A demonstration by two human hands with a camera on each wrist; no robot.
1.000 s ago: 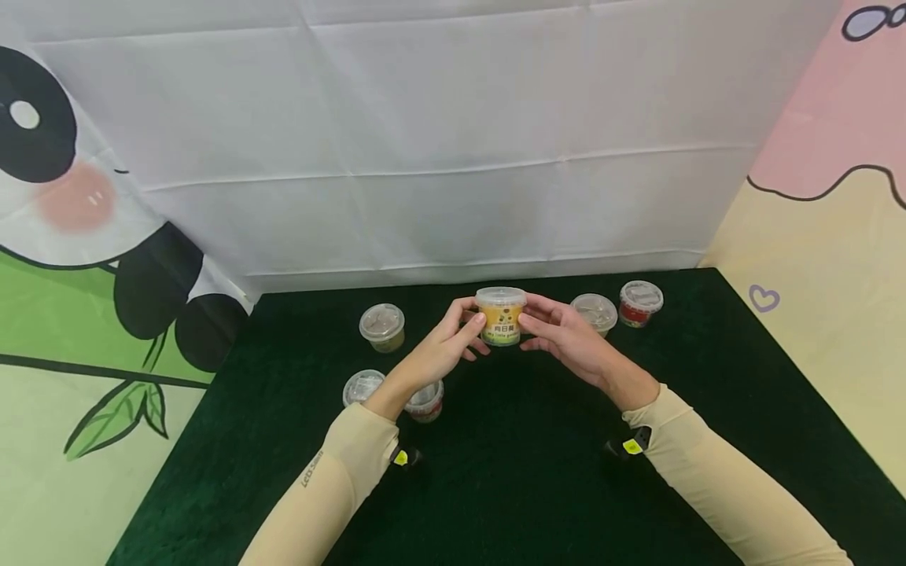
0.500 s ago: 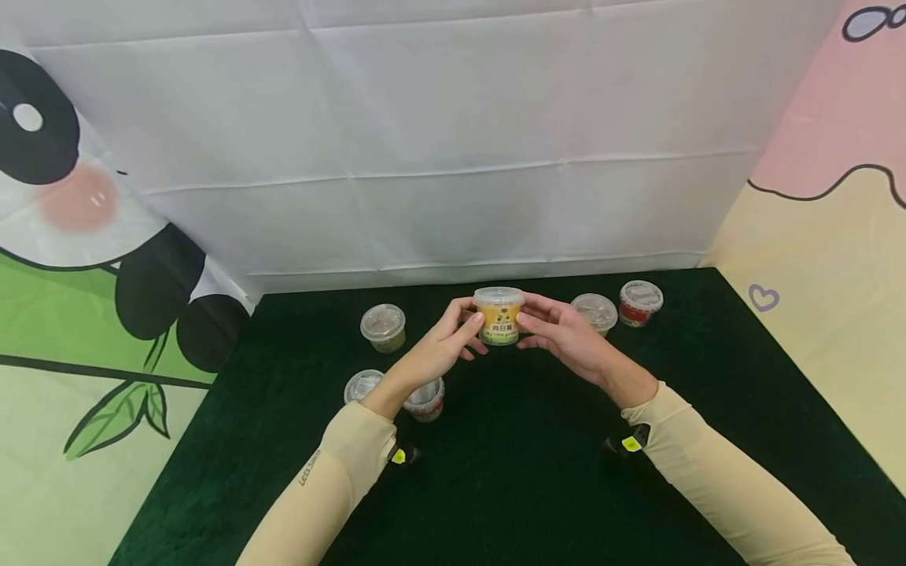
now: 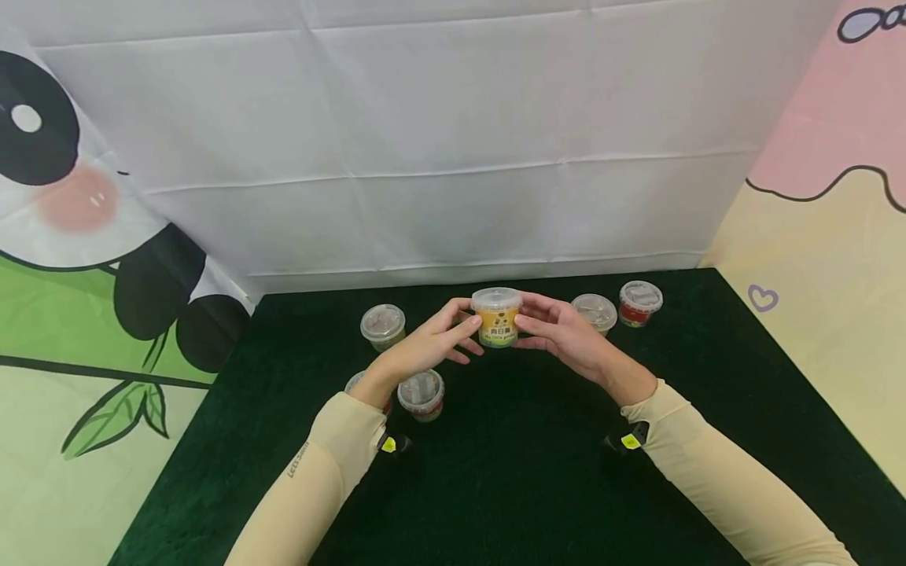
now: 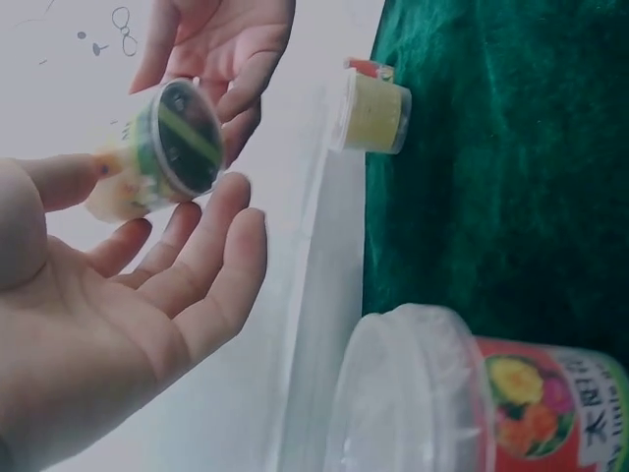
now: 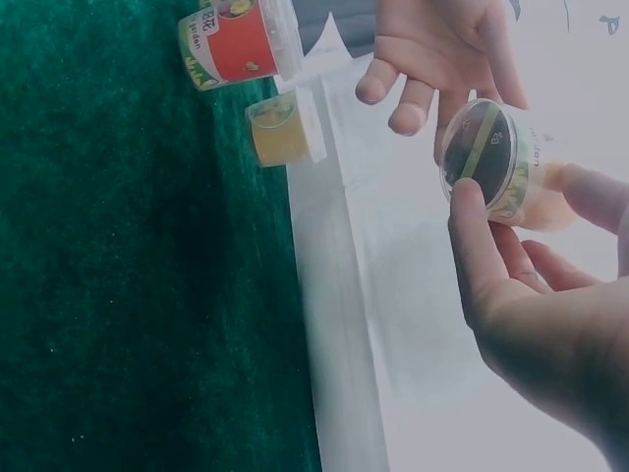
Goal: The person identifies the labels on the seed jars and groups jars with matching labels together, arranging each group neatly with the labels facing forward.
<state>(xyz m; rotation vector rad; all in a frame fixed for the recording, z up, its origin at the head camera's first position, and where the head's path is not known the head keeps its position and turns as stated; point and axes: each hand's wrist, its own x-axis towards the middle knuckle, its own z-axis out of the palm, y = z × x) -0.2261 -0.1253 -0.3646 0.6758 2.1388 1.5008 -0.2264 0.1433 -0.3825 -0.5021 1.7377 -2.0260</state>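
A small clear-lidded tub with a yellow and green label is held up near the back of the table. My left hand lightly pinches its left side between thumb and forefinger, the other fingers spread apart. On its right side my right hand grips it with thumb and fingers. The wrist views show the tub's dark base with a green stripe across it. A red-labelled tub stands beneath my left forearm, beside another tub partly hidden by my left wrist.
A tub with a greenish lower part stands at the back left. At the back right are a tub, partly behind my right hand, and a red-labelled tub. Dark green cloth covers the table; a white sheet hangs behind.
My left forearm has swung slightly left and its fingers have spread a little, uncovering more of the red-labelled tub. The held tub has shifted slightly left; the right hand is almost still.
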